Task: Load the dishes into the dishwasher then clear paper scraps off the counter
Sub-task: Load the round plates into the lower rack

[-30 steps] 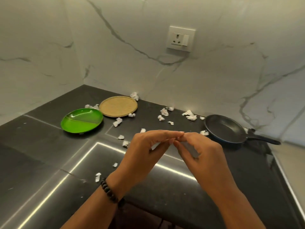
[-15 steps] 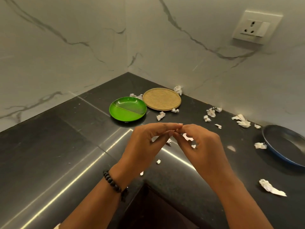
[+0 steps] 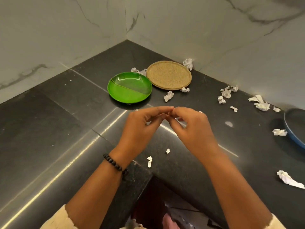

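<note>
My left hand (image 3: 140, 131) and my right hand (image 3: 193, 128) hover over the black counter (image 3: 49, 129) with their fingertips touching each other; nothing shows between them. Behind them a green divided plate (image 3: 129, 87) lies next to a round tan woven plate (image 3: 169, 75), near the wall corner. At the right edge is part of a dark blue frying pan (image 3: 295, 124). Crumpled paper scraps lie scattered: one by the green plate (image 3: 168, 96), a cluster along the right wall (image 3: 226, 93), one beside the pan (image 3: 279, 132), a long one at the right (image 3: 290, 179) and two small bits under my wrists (image 3: 149, 161).
Marble walls meet in a corner behind the plates. The counter is L-shaped, and its inner corner edge (image 3: 151, 176) lies just below my wrists, with a dark gap beneath. One more paper ball (image 3: 188, 63) rests against the wall behind the tan plate.
The view has swung left and down: the plates have shifted right, and the pan has slid to the frame's edge. My hands have stayed joined at the fingertips throughout.
</note>
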